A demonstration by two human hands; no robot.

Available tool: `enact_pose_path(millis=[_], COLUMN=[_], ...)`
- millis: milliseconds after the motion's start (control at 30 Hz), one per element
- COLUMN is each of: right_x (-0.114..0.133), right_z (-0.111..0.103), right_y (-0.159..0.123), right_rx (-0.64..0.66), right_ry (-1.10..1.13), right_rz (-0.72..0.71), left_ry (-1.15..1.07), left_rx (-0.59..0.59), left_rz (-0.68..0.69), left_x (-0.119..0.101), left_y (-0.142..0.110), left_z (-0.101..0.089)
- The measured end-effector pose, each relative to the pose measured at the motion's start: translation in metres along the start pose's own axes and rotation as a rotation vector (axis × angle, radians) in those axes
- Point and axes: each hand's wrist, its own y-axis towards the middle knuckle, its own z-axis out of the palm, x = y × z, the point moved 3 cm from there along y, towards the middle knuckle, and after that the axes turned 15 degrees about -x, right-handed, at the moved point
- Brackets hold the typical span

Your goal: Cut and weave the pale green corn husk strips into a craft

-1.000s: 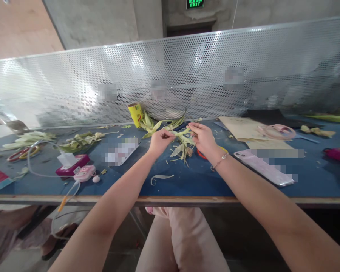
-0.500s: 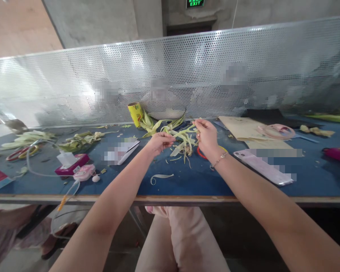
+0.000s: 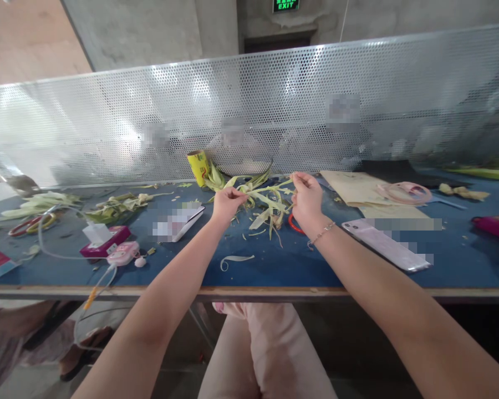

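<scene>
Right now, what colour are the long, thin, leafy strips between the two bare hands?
The leafy strips are mostly pale green, best seen in the head view.

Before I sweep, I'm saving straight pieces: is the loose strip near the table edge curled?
Curled: the pale strip hooks round at its left end.

I see a long, narrow, pale green strip of fibrous leaf husk (image 3: 278, 189) stretched between my left hand (image 3: 228, 204) and right hand (image 3: 307, 195), over the blue tabletop (image 3: 291, 269). Beneath it, a ragged cream-and-green clump of torn husk (image 3: 269, 217) spreads frayed ends; whether they join is unclear.
</scene>
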Motion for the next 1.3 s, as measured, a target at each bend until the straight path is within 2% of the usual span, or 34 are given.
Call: enact_pose_path(millis=[67, 133, 200, 233, 333, 467, 567, 633, 867, 1067, 1200, 1300], right_x=[0.001, 0.002, 0.003, 0.003, 0.002, -0.001, -0.002, -0.002, -0.004, -0.002, -0.004, -0.006], right_z=[0.0, 0.0, 0.0, 0.001, 0.004, 0.009, 0.011, 0.012, 0.017, 0.017, 0.018, 0.019], right_y=[0.0, 0.0, 0.0, -0.001, -0.007, -0.019, -0.024, -0.026, -0.034, -0.045, -0.051, -0.052], right_rx=[0.014, 0.036, 0.069, 0.092, 0.167, 0.242, 0.26, 0.258, 0.31, 0.424, 0.545, 0.579], right_ry=[0.005, 0.002, -0.01, -0.019, -0.049, -0.057, -0.041, -0.024, -0.078, -0.221, -0.263, -0.312], right_rz=[0.039, 0.073, 0.092, 0.092, 0.068, 0.049, 0.047, 0.049, 0.027, -0.197, -0.268, -0.346], left_ry=[0.137, 0.256, 0.361, 0.409, 0.443, 0.229, 0.146, 0.076, -0.15, -0.246, -0.231, -0.132], left_rx=[-0.04, -0.019, 0.053, 0.095, 0.186, 0.339, 0.478, 0.505, 0.382, 0.323, 0.256, 0.181], left_rz=[0.226, 0.424, 0.558, 0.582, 0.469, 0.163, 0.02, -0.06, -0.29, -0.41, -0.399, -0.291], left_x=[-0.006, -0.01, -0.011, -0.01, -0.004, 0.001, 0.003, 0.005, 0.006, -0.001, 0.002, 0.004], left_y=[-0.001, -0.002, -0.005, -0.006, -0.009, -0.014, -0.018, -0.02, -0.028, -0.03, -0.028, -0.022], left_z=[-0.003, -0.003, -0.001, 0.001, 0.007, 0.014, 0.019, 0.021, 0.029, 0.026, 0.023, 0.021])
